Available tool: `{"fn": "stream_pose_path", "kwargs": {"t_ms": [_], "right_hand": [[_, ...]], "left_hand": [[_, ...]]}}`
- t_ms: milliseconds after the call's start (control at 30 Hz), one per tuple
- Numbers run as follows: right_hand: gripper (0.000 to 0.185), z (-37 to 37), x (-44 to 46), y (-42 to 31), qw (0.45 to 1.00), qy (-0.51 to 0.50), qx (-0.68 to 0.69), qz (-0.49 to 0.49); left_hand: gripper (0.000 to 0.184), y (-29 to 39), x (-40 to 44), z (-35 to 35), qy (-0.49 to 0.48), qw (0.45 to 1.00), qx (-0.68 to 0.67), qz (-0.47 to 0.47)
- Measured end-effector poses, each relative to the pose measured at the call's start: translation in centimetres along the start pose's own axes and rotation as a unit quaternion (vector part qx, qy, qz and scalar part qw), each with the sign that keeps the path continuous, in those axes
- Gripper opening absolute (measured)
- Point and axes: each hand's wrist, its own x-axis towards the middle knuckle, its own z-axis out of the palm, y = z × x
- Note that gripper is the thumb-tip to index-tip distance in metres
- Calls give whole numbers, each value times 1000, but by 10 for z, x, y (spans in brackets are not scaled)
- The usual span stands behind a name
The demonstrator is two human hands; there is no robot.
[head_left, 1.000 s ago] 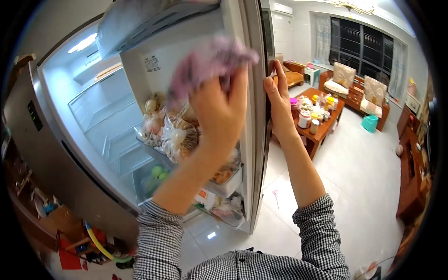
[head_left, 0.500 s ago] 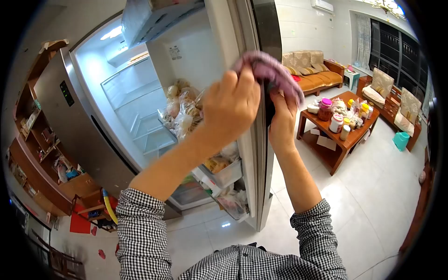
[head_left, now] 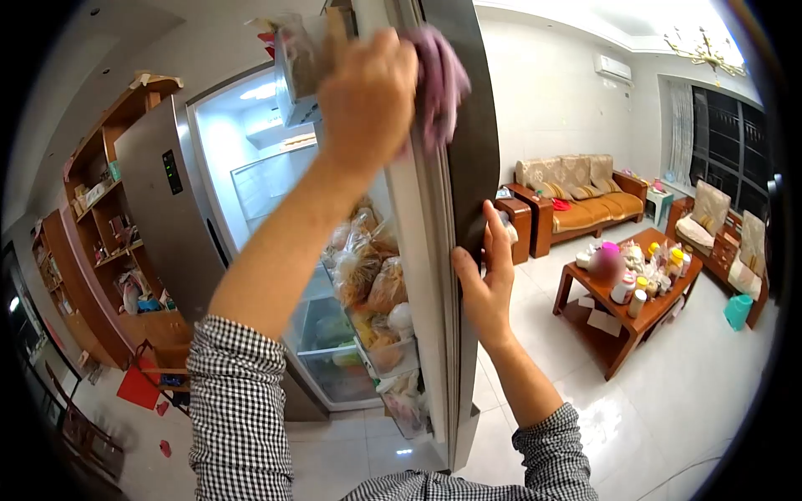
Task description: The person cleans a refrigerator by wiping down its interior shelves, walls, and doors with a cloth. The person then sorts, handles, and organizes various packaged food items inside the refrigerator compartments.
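Observation:
The refrigerator door (head_left: pixel 469 108) stands open, its edge facing me. High on that edge, my left hand (head_left: pixel 368 96) is closed on a pinkish-purple cloth (head_left: pixel 439 83), pressed against the door's edge and blurred by motion. Lower down, my right hand (head_left: pixel 489 288) rests against the dark outer side of the door, fingers stretched upward and thumb apart. Bagged food (head_left: pixel 359 267) fills the shelves on the inner side of the door, left of the edge. An upper door bin (head_left: pixel 296 71) is partly hidden behind my left hand.
Inside the lit fridge are glass shelves (head_left: pixel 263 188) and a clear drawer (head_left: pixel 334 376). The other, steel door (head_left: pixel 171 225) stands at the left, near wooden shelving (head_left: pixel 109 200). To the right are a coffee table (head_left: pixel 614 351) with several jars and a sofa (head_left: pixel 585 209).
My left hand and the cloth have moved up and left along the door edge. My right hand has left the cloth and now lies lower on the door. The view has shifted.

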Motion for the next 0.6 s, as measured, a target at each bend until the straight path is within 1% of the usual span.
{"fn": "stream_pose_path", "kwargs": {"t_ms": [33, 67, 100, 200, 233, 267, 300, 333, 367, 400, 433, 467, 500, 567, 600], "right_hand": [[57, 0, -1, 2, 1000, -5, -15, -13], [57, 0, -2, 4, 999, -11, -31, -23], [58, -3, -1, -1, 995, -29, -80, -42], [57, -10, 16, 7, 992, -12, -81, -97], [53, -8, 24, 6, 992, -19, -43, -116], [50, -6, 28, 8, 991, -17, -59, -122], [50, -3, 30, 9, 991, -15, -24, -128], [49, -1, 31, 11, 991, -11, 10, -135], [49, -1, 30, 13, 993, -4, 59, -107], [49, -1, 33, 22, 988, -1, 88, -126], [49, -1, 37, 31, 982, 0, 117, -146], [49, -3, 38, 28, 984, 9, 115, -134], [50, -5, 33, 16, 990, 10, 87, -110], [50, -11, 24, 2, 997, 4, 18, -70], [50, -17, 18, 10, 996, -14, 3, -86]], "left_hand": [[11, -13, 22, 11, 2, 1000, 26, -6], [2, -19, 48, 12, -18, 998, 19, -51], [8, -22, 67, 11, -37, 994, 12, -98], [8, -18, 77, 24, 73, 989, 38, -126], [13, -3, 67, 17, 28, 985, 14, -169], [14, 9, 49, 17, 29, 986, 43, -159], [14, 19, 21, 17, 68, 991, 20, -114], [17, 37, -3, 3, 1, 987, -31, -157], [19, 55, -27, -18, -71, 978, -65, -187], [11, 68, -56, -29, -62, 990, -41, -117], [11, 85, -89, -41, -76, 991, -54, -101], [9, 101, -117, -66, -155, 974, -129, -104], [10, 117, -151, -75, -163, 951, -227, -134], [12, 139, -183, -104, -222, 911, -314, -151], [13, 142, -181, -108, -231, 890, -341, -194]]}}
